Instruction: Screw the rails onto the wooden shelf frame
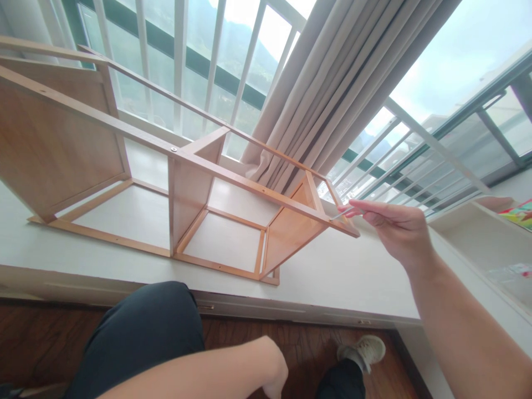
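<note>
A wooden shelf frame (249, 183) lies on its side on the white window ledge, its shelf boards standing upright between the rails. At the frame's right end, my right hand (394, 224) pinches a thin metal rod that looks like a hex key (341, 213). The rod's tip meets the upper front rail near a hole by the end board (297, 216). Further left on that rail, a round metal bolt head (173, 149) shows. My left hand (272, 366) hangs low in front of the ledge, away from the shelf, with its fingers mostly hidden behind the wrist.
Behind the shelf stand white window bars (180, 66) and a beige curtain (316, 83). A white open cubby (486, 244) with colourful packets is on the right. Below the ledge (332, 277) are a dark wood floor (299, 343), my knee and my shoe (369, 350).
</note>
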Motion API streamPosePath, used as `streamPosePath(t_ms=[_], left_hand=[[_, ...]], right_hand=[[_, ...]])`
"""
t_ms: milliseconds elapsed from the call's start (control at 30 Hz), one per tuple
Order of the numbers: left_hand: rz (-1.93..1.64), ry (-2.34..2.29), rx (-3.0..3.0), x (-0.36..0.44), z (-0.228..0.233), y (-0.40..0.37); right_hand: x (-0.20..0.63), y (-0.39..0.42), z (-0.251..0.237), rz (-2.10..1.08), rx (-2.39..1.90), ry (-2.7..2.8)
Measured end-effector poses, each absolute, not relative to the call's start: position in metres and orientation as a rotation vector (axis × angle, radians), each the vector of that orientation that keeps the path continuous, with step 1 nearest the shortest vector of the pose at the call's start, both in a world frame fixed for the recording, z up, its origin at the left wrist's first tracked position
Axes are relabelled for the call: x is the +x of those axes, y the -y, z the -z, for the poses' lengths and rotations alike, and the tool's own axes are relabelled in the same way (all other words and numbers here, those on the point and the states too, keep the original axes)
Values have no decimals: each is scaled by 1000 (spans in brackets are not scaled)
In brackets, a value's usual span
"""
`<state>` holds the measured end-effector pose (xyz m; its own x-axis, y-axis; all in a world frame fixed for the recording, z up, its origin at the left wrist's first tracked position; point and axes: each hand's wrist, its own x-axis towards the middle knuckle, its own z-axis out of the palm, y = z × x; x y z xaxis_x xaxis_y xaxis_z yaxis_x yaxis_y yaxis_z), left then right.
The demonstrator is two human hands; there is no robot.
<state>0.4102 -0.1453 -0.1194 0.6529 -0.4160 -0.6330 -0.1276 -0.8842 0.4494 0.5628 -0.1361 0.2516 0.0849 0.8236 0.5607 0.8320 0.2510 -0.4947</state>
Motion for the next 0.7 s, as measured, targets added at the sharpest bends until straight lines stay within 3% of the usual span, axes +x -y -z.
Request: streamPosePath(t_ms=[700], left_hand=[[1055,312,2483,412,127,146]], right_hand=[[552,121,-256,93,-1589,1556]])
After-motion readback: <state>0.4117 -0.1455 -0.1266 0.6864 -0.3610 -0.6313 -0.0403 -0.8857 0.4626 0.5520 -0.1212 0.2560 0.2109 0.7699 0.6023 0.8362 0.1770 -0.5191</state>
